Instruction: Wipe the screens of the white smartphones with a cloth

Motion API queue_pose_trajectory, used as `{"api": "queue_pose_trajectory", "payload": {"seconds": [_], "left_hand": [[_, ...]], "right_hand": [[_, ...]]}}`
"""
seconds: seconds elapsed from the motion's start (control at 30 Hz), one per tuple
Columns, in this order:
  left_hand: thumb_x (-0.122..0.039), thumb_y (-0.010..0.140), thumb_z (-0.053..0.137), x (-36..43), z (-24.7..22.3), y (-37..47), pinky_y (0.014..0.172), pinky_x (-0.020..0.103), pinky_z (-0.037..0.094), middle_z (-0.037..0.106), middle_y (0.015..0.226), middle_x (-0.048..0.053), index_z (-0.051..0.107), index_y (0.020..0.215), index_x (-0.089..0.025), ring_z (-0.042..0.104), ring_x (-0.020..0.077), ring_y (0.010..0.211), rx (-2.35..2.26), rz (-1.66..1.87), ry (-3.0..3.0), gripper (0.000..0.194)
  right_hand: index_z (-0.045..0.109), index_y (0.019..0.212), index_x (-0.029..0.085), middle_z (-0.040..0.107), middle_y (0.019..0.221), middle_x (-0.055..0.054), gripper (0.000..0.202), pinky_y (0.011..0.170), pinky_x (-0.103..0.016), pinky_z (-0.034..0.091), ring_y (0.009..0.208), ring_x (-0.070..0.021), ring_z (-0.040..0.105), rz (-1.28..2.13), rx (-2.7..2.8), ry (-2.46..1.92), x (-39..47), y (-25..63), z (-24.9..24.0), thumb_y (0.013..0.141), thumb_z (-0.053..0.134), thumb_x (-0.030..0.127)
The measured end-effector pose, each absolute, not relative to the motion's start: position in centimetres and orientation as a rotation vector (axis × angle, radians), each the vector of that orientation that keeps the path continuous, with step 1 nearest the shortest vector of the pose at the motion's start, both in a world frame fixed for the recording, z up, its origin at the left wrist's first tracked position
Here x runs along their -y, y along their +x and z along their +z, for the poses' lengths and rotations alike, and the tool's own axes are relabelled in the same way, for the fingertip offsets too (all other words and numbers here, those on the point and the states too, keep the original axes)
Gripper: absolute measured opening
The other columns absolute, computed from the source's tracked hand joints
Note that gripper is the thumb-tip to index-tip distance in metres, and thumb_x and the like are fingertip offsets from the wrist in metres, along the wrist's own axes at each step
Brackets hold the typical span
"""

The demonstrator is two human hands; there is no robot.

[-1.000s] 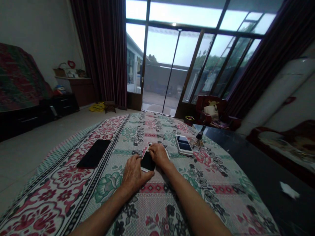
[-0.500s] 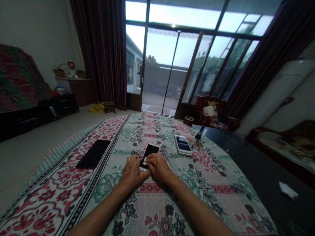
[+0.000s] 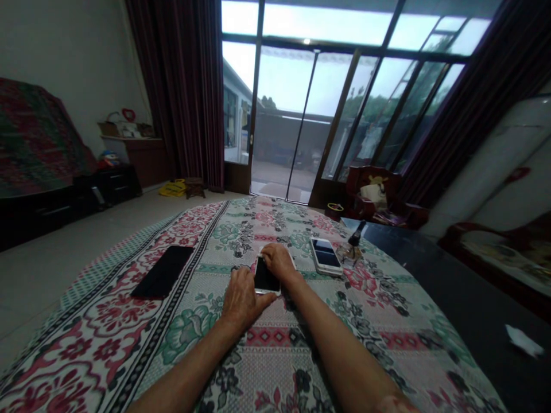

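Observation:
A white-framed phone (image 3: 267,279) lies face up on the flowered tablecloth, its dark screen partly covered by my right hand. My left hand (image 3: 241,292) grips the phone, with the fingers along its left side and the thumb across its bottom edge. Bunched fingers of my right hand (image 3: 278,261) press near the top of the screen; the small white wad in them is mostly hidden now. To the right lies a pair of stacked white phones (image 3: 326,255), beside a clear glass bottle with a black upright top (image 3: 353,244). A black tablet (image 3: 163,272) rests on the left.
The patterned tablecloth (image 3: 206,344) covers a rounded table. A dark glossy surface (image 3: 456,287) borders it on the right, with a crumpled white paper (image 3: 524,341) on it. Beyond stand a wooden chair (image 3: 374,195) holding a bag, and glass doors (image 3: 297,126).
My right hand has slid from the lower part of the screen up to its top end. The phone appears turned more upright, with my left hand still at its lower left.

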State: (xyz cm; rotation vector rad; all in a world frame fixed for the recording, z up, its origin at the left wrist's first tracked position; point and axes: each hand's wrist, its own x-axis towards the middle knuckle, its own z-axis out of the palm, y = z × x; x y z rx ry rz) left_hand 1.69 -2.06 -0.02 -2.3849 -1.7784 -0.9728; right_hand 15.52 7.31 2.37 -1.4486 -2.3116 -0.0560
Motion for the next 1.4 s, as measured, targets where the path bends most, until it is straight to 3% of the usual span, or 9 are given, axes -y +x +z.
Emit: {"api": "queue_pose_trajectory", "payload": {"seconds": [0.27, 0.5, 0.7, 0.87, 1.23, 1.4], "left_hand": [[-0.043, 0.069, 0.077, 1.7, -0.1, 1.2, 0.087, 0.040, 0.046, 0.057, 0.095, 0.007, 0.064, 0.093, -0.018, 0.052, 0.0272, 0.099, 1.777, -1.054, -2.445, 0.037], [-0.029, 0.074, 0.068, 1.5, 0.1, 0.7, 0.086, 0.039, 0.046, 0.059, 0.088, 0.007, 0.067, 0.083, -0.017, 0.053, 0.0256, 0.093, 1.703, -1.082, -2.506, 0.014], [-0.039, 0.067, 0.078, 1.6, 0.5, 1.0, 0.085, 0.039, 0.047, 0.058, 0.092, 0.007, 0.067, 0.087, -0.018, 0.052, 0.0263, 0.094, 1.775, -1.089, -2.479, 0.032], [-0.039, 0.066, 0.079, 1.6, 0.6, 0.9, 0.086, 0.039, 0.046, 0.058, 0.092, 0.006, 0.065, 0.086, -0.018, 0.051, 0.0261, 0.094, 1.784, -1.051, -2.475, 0.032], [-0.039, 0.070, 0.076, 1.6, 0.3, 0.9, 0.085, 0.038, 0.046, 0.057, 0.090, 0.006, 0.065, 0.086, -0.018, 0.052, 0.0262, 0.095, 1.752, -1.069, -2.484, 0.029], [-0.041, 0.069, 0.077, 1.4, 0.0, 0.9, 0.086, 0.039, 0.046, 0.057, 0.091, 0.006, 0.065, 0.088, -0.018, 0.051, 0.0266, 0.095, 1.750, -1.067, -2.484, 0.032]], "right_hand": [[0.072, 0.095, 0.018, 0.071, 0.102, -0.007, 0.019, 0.089, -0.028, 0.040, 0.095, -0.0176, 0.061, -0.050, 2.365, -1.358, -4.8, 15.7, 2.2, 0.090, 0.054, 0.013], [0.072, 0.093, 0.018, 0.071, 0.099, -0.005, 0.021, 0.088, -0.029, 0.041, 0.091, -0.0164, 0.061, 0.103, 2.449, -1.020, -0.7, 16.8, 2.0, 0.088, 0.054, 0.009], [0.073, 0.090, 0.018, 0.071, 0.099, -0.007, 0.020, 0.087, -0.030, 0.042, 0.091, -0.0172, 0.062, 0.031, 2.427, -1.229, -5.2, 16.8, 2.5, 0.085, 0.057, 0.007], [0.072, 0.090, 0.015, 0.071, 0.098, -0.010, 0.021, 0.089, -0.032, 0.042, 0.093, -0.0194, 0.061, -0.034, 2.377, -1.370, -8.6, 16.0, 3.0, 0.086, 0.053, 0.006], [0.072, 0.093, 0.019, 0.071, 0.101, -0.006, 0.020, 0.088, -0.030, 0.042, 0.094, -0.0176, 0.061, 0.045, 2.442, -1.124, -1.9, 17.3, 2.2, 0.086, 0.056, 0.008], [0.072, 0.095, 0.018, 0.071, 0.103, -0.007, 0.021, 0.088, -0.031, 0.043, 0.094, -0.0181, 0.062, 0.009, 2.426, -1.154, -3.3, 17.5, 2.1, 0.086, 0.056, 0.009]]}}
